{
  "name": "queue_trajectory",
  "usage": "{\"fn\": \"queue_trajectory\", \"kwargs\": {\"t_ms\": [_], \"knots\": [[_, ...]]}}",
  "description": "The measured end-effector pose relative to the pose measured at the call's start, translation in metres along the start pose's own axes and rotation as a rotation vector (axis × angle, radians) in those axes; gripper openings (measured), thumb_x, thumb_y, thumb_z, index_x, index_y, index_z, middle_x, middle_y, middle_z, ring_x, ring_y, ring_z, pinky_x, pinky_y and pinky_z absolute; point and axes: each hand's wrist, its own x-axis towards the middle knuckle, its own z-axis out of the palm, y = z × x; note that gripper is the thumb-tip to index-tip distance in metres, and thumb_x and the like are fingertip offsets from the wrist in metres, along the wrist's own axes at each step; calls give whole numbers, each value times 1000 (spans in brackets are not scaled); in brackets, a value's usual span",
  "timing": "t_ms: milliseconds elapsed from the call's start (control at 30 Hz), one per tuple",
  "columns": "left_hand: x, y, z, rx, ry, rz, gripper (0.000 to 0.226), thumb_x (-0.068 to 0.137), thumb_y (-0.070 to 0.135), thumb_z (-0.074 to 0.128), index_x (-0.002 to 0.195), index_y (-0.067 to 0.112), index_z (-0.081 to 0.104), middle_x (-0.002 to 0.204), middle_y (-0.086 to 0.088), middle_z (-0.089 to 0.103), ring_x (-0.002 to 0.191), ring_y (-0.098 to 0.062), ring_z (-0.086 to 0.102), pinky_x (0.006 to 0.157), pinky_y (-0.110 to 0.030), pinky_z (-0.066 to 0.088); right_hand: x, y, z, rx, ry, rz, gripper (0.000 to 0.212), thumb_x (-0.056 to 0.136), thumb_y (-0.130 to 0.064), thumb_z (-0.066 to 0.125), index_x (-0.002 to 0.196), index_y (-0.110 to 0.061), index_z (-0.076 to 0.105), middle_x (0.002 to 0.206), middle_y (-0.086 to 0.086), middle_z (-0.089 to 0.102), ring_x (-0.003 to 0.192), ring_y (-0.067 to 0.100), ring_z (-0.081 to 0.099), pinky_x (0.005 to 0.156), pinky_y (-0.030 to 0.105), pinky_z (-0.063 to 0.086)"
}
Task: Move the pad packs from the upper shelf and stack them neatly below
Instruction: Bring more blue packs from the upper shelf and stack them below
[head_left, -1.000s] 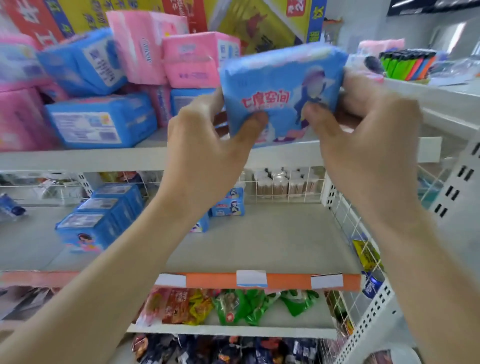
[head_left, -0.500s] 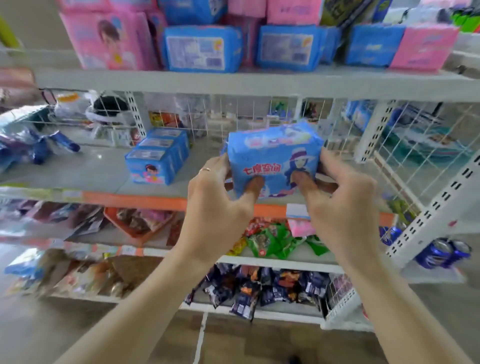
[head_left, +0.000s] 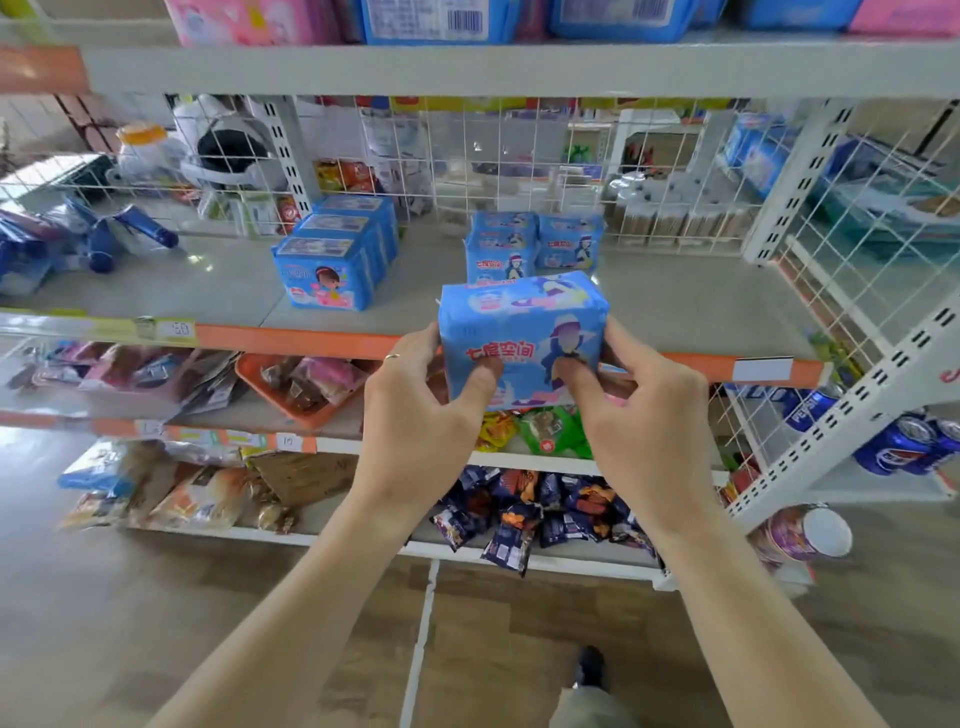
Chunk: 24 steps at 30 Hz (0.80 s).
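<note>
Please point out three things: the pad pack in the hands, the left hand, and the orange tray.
pad pack (head_left: 522, 338), head view, front face.
left hand (head_left: 415, 415), head view, back of hand.
orange tray (head_left: 306, 415), head view, front rim.

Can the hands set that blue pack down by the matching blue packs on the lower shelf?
Probably yes. Left hand and right hand grip the blue pack just before the lower shelf; bare shelf lies in front of the matching packs.

Bare forearms, sleeveless in view; thin ring (head_left: 391, 356) on the left hand (head_left: 415, 415).
</note>
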Motion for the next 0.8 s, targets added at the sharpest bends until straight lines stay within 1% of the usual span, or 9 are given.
{"fn": "queue_trajectory", "kwargs": {"t_ms": [100,167,300,367,433,533,600,733,800], "knots": [[5,-3,11,28,-3,23,26,91,27,70,117,28,64,107,10,68,103,-8,64,89,-35,55,3,14,2,1,7,12,28,91,-23,73,118,-19,69,83,-2,74,74,17,69,62,35,54],[11,-5,21,44,-13,25,26,91,26,69,117,28,64,108,9,67,103,-8,64,88,-30,54,6,25,2,11,0,27,30,91,-22,73,121,-19,68,86,-2,73,77,14,69,64,35,56],[26,-8,45,91,-29,16,28,92,25,69,120,24,64,109,10,65,106,-6,61,85,-12,48,21,51,2,82,-6,59,29,92,-20,71,121,-18,68,87,-3,73,78,16,69,64,42,57],[34,-9,59,112,-21,10,29,92,26,69,120,25,65,110,11,65,107,-4,60,85,-10,46,32,65,1,114,-18,77,28,92,-20,71,120,-19,68,88,-5,73,80,15,69,65,41,57],[41,-12,74,105,-3,-11,28,92,28,69,119,28,65,111,10,65,108,-5,61,89,-17,50,42,77,-1,128,-33,91,29,92,-19,72,120,-19,68,90,-7,72,83,13,68,69,37,57],[52,-17,95,95,28,-44,26,92,29,69,117,29,66,112,9,67,109,-8,62,94,-33,53,58,95,-5,145,-43,108,29,91,-17,74,119,-18,69,91,-8,70,86,12,67,72,33,56],[58,-19,107,99,46,-71,26,92,29,69,118,28,66,112,8,68,109,-9,63,95,-37,53,66,107,-6,171,-54,125,29,91,-19,74,120,-18,69,92,-10,69,89,10,68,72,33,57],[65,-25,125,92,79,-109,27,89,34,67,116,29,66,111,8,68,107,-12,64,92,-40,55,76,129,-3,188,-96,161,32,93,-23,71,124,-20,67,102,1,74,94,16,69,76,45,59],[65,-29,130,88,97,-130,27,88,36,65,114,30,66,108,9,68,106,-13,65,90,-43,55,78,136,-1,182,-130,183,29,93,-23,70,122,-20,67,101,5,74,92,21,69,75,49,58]]}}
